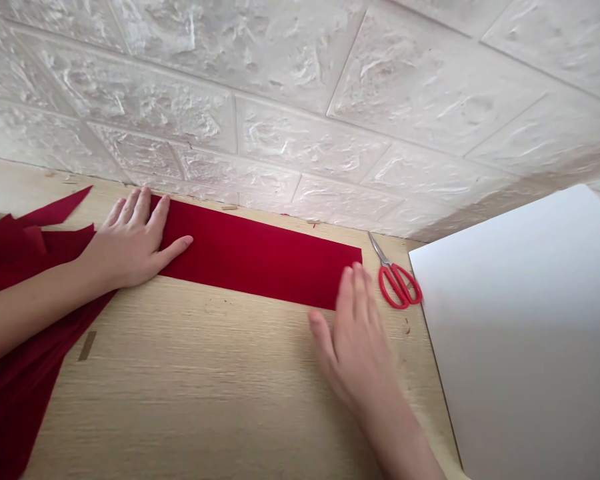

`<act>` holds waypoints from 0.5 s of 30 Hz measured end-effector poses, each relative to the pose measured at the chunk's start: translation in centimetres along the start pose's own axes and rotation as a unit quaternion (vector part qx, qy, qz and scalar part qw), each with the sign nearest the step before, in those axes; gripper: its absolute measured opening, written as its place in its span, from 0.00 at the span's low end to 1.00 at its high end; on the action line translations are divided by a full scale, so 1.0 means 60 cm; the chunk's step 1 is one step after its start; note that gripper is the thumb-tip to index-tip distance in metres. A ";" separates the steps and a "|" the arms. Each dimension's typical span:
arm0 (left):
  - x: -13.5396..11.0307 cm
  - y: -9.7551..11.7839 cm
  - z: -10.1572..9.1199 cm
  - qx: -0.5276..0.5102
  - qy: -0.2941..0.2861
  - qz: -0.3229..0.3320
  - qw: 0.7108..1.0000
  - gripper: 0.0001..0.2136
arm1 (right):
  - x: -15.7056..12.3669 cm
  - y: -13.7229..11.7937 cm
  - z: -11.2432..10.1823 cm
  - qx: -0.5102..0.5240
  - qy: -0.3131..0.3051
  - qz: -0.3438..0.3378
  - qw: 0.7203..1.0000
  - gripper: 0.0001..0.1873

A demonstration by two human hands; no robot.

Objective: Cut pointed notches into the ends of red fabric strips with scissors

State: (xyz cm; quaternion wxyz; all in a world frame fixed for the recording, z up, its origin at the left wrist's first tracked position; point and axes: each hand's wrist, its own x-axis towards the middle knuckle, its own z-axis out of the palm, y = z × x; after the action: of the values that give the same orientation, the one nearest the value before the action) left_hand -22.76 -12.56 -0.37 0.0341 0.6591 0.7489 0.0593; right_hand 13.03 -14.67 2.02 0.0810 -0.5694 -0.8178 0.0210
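A strip of dark red fabric [260, 257] lies flat and smooth on the pale wooden table [205, 387]. My left hand [135, 243] rests palm down on its left end, fingers spread and thumb pointing right. At the strip's right end is my right hand [357, 333], slightly blurred, with its fingers stretched out together and the thumb apart. Its fingertips overlap the strip's lower right corner; whether they press on it I cannot tell. More red fabric [35, 373] lies bunched and folded at the left, partly under my left forearm.
Scissors with red handles [400, 283] lie just right of the strip, blades slightly apart. A large white panel [525, 320] stands at the right. Behind the table rises a white brick-patterned wall [280, 100]. A small brown piece [87, 345] and several tiny scraps lie on the wood.
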 end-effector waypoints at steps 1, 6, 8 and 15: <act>0.000 0.000 0.000 0.000 -0.003 0.000 1.000 0.47 | 0.028 -0.007 0.001 0.017 -0.026 -0.034 0.999 0.43; 0.001 -0.001 0.001 0.001 -0.002 -0.001 1.000 0.48 | 0.121 0.023 0.027 0.049 -0.148 -0.047 0.987 0.45; 0.001 -0.002 0.002 0.001 -0.001 -0.002 1.000 0.48 | 0.125 0.056 0.036 0.043 -0.126 -0.019 0.991 0.43; 0.002 -0.003 0.002 0.009 -0.010 -0.005 1.000 0.48 | 0.110 0.111 0.057 0.030 -0.047 0.081 0.995 0.45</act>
State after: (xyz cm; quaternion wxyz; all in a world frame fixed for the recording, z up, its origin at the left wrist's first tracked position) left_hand -22.94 -12.47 -0.49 0.0359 0.6563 0.7522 0.0463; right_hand 16.43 -5.98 -1.49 0.0575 -0.6296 -0.7708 0.0782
